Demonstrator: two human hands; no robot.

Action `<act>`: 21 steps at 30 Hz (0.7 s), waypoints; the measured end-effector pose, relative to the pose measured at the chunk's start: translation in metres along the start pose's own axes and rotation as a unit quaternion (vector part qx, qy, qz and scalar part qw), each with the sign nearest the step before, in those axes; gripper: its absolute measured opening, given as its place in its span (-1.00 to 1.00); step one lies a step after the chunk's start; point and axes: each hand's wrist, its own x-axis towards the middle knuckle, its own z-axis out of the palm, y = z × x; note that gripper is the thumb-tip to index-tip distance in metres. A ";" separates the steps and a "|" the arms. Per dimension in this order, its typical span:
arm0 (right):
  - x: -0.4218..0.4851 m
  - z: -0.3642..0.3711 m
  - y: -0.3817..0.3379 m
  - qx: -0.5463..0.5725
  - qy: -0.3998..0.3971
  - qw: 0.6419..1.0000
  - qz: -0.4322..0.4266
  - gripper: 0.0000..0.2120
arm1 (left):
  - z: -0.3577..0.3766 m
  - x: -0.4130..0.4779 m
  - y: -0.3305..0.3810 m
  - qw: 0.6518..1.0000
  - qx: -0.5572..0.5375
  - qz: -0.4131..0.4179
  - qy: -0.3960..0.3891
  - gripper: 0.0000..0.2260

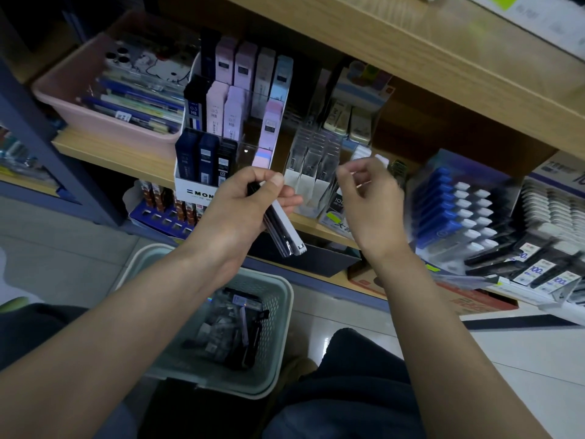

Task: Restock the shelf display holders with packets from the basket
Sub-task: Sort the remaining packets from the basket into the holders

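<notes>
Head view looks down on a wooden shelf (126,156) of stationery. The left hand (240,210) grips a slim stack of packets (286,231), black ones with a white one on the outside, thumb pressed on top, just in front of a white tiered display holder (193,189). The holder's front reads "MON", the rest hidden by the hand. Its rows hold black, navy, pink and pale blue lead cases (193,106), several marked "0.5 HB". Just right of it stand clear holders (308,182). The right hand (370,201), blurred, hovers before these with fingers loosely curled and nothing visible in them. Below, on the floor, a grey-green perforated basket (286,299) contains loose packets (228,334). At far right lie dark packs (538,270) labelled "100". A pink tray (69,90) sits at left.
</notes>
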 end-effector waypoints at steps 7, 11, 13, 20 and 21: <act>-0.032 0.006 -0.031 0.194 -0.343 0.915 0.087 -0.87 | -0.004 0.001 0.003 0.999 0.023 0.037 0.023 -0.92; -0.029 0.004 -0.031 0.224 -0.337 0.909 0.101 -0.83 | -0.008 0.000 0.007 0.997 0.052 0.060 0.012 -0.86; -0.027 0.004 -0.032 0.224 -0.325 0.912 0.114 -0.79 | -0.011 -0.001 0.008 0.995 0.069 0.067 0.020 -0.83; -0.027 0.005 -0.034 0.231 -0.322 0.910 0.120 -0.80 | -0.019 0.000 0.009 0.991 0.116 0.047 0.036 -0.93; -0.027 0.006 -0.035 0.232 -0.335 0.905 0.118 -0.81 | -0.020 0.001 0.009 0.991 0.118 0.047 0.034 -0.96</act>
